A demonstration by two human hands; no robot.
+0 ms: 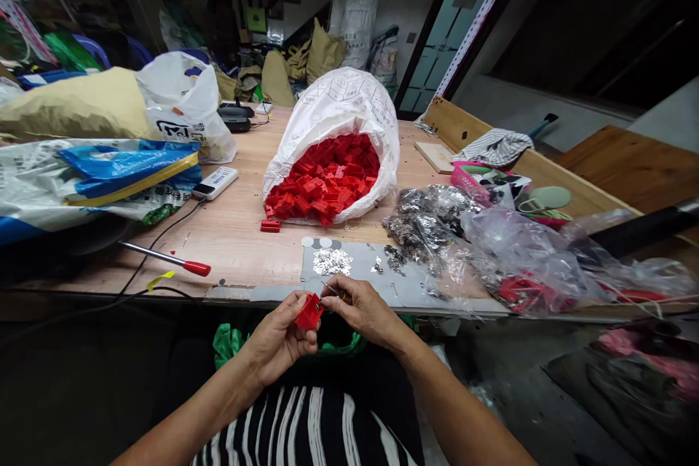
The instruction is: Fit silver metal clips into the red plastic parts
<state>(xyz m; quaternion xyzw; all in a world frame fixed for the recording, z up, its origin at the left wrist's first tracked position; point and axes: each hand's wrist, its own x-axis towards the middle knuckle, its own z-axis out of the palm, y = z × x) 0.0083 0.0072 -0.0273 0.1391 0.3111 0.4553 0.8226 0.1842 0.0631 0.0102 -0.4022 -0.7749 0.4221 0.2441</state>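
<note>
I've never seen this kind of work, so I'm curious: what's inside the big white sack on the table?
Many small red pieces are heaped at the open mouth of the white sack. Whatever lies deeper is covered by the sack and the front pieces.

White sack [357,98]: one. In front of it: hands [276,344], two; held red block [309,312], one; loose red block [270,226], one. Left of it: red-handled rod [195,267], one; white devices [216,183], two.
</note>
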